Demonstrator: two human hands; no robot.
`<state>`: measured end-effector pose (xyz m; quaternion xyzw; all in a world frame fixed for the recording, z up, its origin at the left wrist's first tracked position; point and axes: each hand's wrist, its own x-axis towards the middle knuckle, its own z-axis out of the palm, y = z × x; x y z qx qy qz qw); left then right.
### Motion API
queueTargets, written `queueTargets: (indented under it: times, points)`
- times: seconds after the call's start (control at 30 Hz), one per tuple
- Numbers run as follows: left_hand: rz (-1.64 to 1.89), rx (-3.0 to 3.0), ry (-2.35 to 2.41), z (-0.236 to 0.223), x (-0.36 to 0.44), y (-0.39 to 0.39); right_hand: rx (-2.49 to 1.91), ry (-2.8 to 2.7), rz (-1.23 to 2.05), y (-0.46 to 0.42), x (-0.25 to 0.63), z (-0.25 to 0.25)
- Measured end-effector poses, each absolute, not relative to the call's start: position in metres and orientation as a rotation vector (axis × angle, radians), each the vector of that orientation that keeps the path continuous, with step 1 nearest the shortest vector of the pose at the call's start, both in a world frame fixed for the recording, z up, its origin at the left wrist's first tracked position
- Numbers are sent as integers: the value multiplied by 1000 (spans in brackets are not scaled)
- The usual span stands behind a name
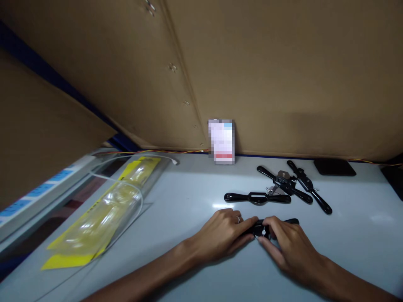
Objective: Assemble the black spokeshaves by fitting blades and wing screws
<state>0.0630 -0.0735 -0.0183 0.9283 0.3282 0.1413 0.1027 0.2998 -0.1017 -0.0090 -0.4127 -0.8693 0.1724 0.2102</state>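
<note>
A black two-handled tool body [261,228] lies on the grey table between my hands. My left hand [222,235], with a ring on one finger, is closed over its left handle. My right hand [285,245] is closed over its middle, and the right handle tip pokes out past the fingers. Something small and pale shows at my right fingertips on the tool's middle; I cannot make out what it is. Just beyond my hands lie three more black two-handled tools: one flat [257,197] and two crossing [285,183] [309,186], with a small metal plate [283,173] among them.
A stack of clear and yellow blister packs [103,214] lies at the left on the grey table [189,201]. A small card [221,141] leans on the cardboard wall [283,75] at the back. A black flat object [334,166] lies at the back right.
</note>
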Motion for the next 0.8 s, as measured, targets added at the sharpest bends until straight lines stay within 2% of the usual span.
queueTargets:
  times: [0.2,0.37,0.8]
  points:
    - [430,2739,985,-20,63,-74,-1145,-2479,419,-99,302,-7]
    - [452,2737,982,-20,63,-74,-1015,-2541,509,-98,303,0]
    - [428,2736,993,-17,63,-74,-1176,-2439,537,-99,301,-9]
